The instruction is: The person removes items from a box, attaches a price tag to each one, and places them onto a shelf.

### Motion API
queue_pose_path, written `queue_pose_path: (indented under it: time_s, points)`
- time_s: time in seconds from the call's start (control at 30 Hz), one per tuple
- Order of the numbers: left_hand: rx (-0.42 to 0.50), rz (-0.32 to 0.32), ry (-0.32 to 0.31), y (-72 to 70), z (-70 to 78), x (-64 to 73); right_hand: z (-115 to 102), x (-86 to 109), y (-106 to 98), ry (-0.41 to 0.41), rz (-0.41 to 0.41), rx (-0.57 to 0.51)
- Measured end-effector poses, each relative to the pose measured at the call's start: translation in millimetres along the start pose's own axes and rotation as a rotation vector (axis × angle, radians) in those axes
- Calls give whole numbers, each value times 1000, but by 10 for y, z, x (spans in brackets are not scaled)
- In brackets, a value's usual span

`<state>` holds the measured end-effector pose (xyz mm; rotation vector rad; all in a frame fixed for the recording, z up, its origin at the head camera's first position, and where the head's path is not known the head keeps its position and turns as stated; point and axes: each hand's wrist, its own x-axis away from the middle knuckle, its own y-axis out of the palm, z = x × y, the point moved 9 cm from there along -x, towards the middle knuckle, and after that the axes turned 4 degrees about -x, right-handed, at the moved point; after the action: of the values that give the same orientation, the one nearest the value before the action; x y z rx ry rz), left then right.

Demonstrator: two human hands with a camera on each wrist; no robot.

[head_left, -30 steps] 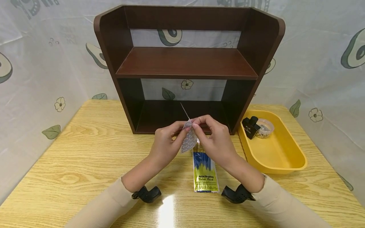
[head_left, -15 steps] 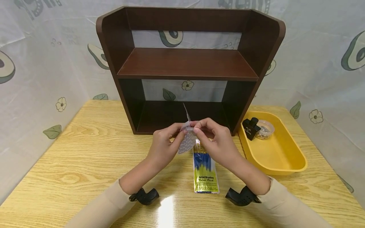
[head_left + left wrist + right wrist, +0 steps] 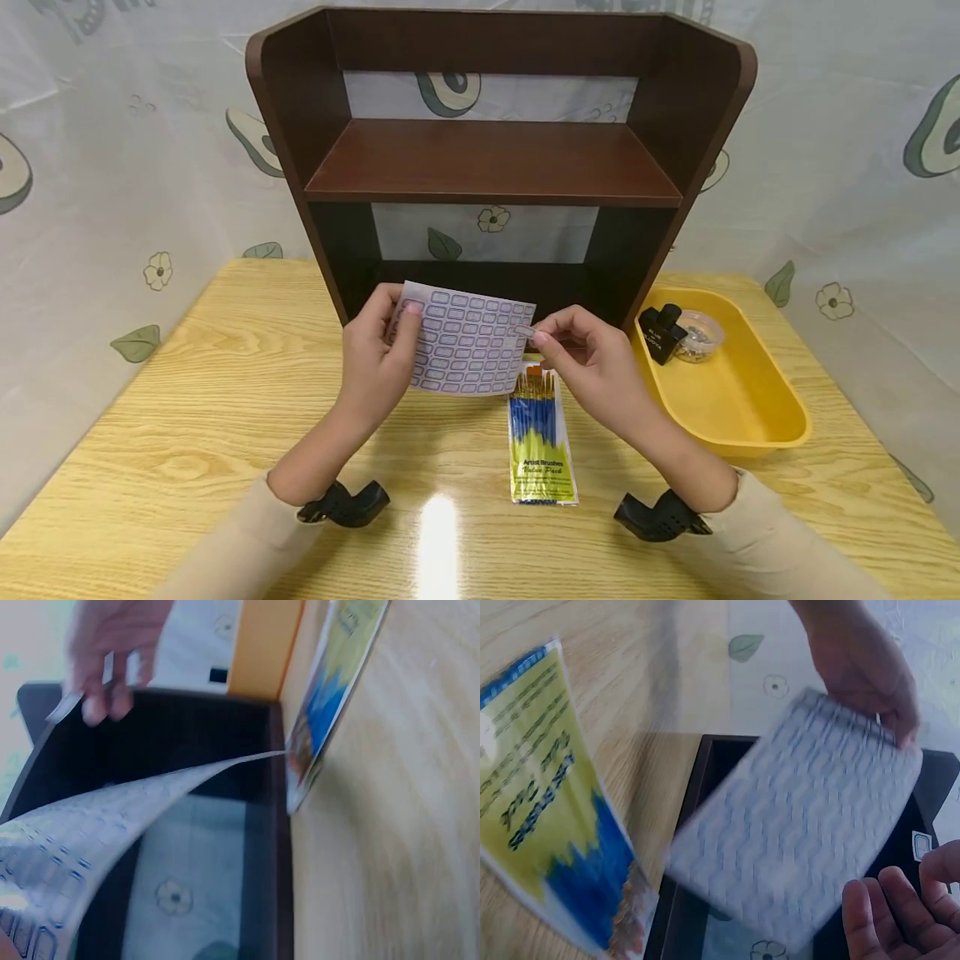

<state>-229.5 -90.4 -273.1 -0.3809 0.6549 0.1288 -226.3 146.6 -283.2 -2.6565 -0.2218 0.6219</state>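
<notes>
In the head view my left hand (image 3: 378, 350) pinches a white sheet of blue-outlined labels (image 3: 468, 343) by its left edge, thumb on the printed face. My right hand (image 3: 600, 371) holds one small label (image 3: 922, 845) between thumb and index finger, at the sheet's right edge in the head view. The right wrist view has that label at the thumb tip, apart from the sheet; the other fingers are loosely bent. Below the hands, a clear pack of artist brushes (image 3: 542, 442) with blue handles lies on the wooden table (image 3: 247, 417).
Behind the hands stands a dark brown two-tier shelf (image 3: 495, 162). On the right is a yellow tray (image 3: 723, 404) holding a black bottle (image 3: 660, 335) and a round clear tub (image 3: 699, 337) with small metallic pieces. A patterned cloth (image 3: 135, 208) hangs around the table.
My hands have moved apart, and the bent sheet is now spread out nearly flat, its printed face toward the head camera. A small label is now in my right fingers, off the sheet.
</notes>
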Motion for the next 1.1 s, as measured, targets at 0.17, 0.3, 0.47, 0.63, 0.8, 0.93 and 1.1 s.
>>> queue_pose_path:
  time_s: [0.17, 0.3, 0.47, 0.63, 0.8, 0.93, 1.1]
  points:
    - [52, 54, -179, -227, -260, -41, 119, 29, -55, 77, -31, -17]
    - [65, 25, -316, -292, -523, -19, 225, 62, -72, 165, -77, -43]
    - [-100, -163, -444, -237, -841, 71, 363, 143, -80, 280, -133, -37]
    - [-323, -465, -439, -34, -1085, 186, 472, 226, -81, 345, -190, -44]
    - [-463, -621, -418, 78, -1223, 268, 573, 284, -56, 384, -246, -69]
    - [-534, -668, -422, 103, -1286, 317, 693, 330, 13, 425, -303, -114]
    - [-613, -678, -404, 120, -1320, 356, 848, 374, 92, 480, -347, -149]
